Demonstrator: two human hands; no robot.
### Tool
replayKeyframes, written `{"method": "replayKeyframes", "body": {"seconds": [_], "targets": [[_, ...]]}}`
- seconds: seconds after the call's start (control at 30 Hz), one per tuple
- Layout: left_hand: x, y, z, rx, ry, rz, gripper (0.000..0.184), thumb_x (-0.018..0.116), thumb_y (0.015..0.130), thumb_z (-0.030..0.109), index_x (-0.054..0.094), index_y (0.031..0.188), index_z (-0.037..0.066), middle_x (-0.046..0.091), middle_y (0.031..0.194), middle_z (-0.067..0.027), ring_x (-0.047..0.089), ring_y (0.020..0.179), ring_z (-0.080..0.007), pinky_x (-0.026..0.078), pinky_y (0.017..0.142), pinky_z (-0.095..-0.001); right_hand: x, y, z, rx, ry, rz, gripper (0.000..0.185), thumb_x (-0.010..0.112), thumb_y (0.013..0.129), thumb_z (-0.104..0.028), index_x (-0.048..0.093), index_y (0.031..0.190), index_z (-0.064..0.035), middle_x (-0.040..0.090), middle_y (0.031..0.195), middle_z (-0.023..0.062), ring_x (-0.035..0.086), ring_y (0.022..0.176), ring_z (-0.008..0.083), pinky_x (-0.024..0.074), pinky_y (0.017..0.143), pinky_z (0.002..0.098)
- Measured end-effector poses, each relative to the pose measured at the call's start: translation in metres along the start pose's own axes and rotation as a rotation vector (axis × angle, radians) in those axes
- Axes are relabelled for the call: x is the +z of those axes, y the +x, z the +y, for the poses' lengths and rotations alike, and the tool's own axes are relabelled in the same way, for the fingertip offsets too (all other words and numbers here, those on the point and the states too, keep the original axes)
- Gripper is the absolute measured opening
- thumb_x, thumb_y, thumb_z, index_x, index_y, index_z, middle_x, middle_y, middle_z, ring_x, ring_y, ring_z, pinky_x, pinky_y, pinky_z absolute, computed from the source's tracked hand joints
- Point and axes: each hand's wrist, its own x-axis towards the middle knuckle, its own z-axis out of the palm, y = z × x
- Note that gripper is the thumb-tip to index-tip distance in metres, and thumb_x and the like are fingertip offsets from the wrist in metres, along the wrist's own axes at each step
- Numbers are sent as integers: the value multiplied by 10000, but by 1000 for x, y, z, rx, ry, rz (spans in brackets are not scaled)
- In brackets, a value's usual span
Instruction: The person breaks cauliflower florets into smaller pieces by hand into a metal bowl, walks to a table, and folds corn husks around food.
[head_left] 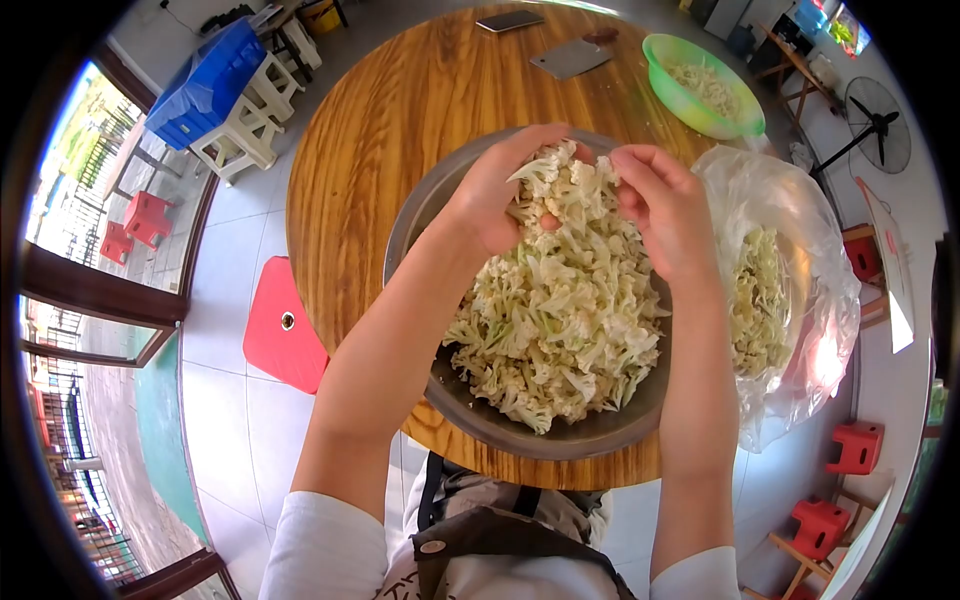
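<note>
A wide metal basin [408,245] on the round table is heaped with cauliflower florets [560,320]. Over its far side, my left hand [500,190] is curled round a larger cauliflower piece [572,185]. My right hand [665,205] pinches at the right edge of that same piece, thumb and forefinger together; what lies between the fingertips is too small to make out. To the right of the basin, a clear plastic bag [825,240] contains more cut cauliflower pieces [762,300].
On the wooden table [350,190] lie a cleaver [572,58] and a phone [510,20] at the far side. A green plastic basket [660,75] with pale scraps stands far right. A red stool [280,325] is left of the table, and a fan [878,125] stands right.
</note>
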Motion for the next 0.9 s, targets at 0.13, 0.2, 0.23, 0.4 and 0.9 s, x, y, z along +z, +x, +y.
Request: {"method": "replayKeyframes", "body": {"seconds": [0.13, 0.2, 0.23, 0.4, 0.9], "targets": [[0, 0, 1, 9, -39, 2, 297, 477, 895, 296, 589, 924, 22, 622, 798, -49, 569, 587, -127, 379, 379, -227, 7, -4, -4, 2, -23, 1, 172, 650, 826, -176, 629, 908, -26, 513, 652, -37, 417, 567, 39, 324, 519, 185], [-2, 1, 1, 7, -79, -20, 295, 474, 894, 295, 588, 922, 24, 626, 812, -59, 566, 589, -132, 372, 377, -226, 9, -4, -2, -62, -77, -16, 173, 648, 827, -186, 633, 898, -30, 504, 642, -42, 412, 567, 39, 319, 521, 187], [-3, 2, 1, 5, -113, -24, 293, 472, 893, 294, 586, 922, 26, 628, 822, -65, 564, 590, -135, 368, 374, -226, 10, -4, -2, -94, -103, -26, 174, 647, 827, -192, 634, 893, -32, 499, 637, -45, 410, 568, 39, 316, 521, 188], [-8, 4, 3, 17, -285, -57, 279, 466, 892, 291, 579, 929, 39, 634, 870, -91, 563, 605, -146, 361, 361, -228, -9, -2, -8, 10, -103, 57, 185, 618, 850, -222, 642, 882, -42, 506, 647, -49, 404, 576, 28, 303, 518, 191], [0, 0, 4, -38, -171, -24, 291, 488, 884, 308, 587, 935, 38, 637, 853, -93, 569, 616, -152, 368, 366, -226, 2, -1, 4, -210, -173, 71, 215, 590, 883, -194, 604, 999, -14, 532, 739, -33, 438, 656, 41, 361, 596, 181]]}}
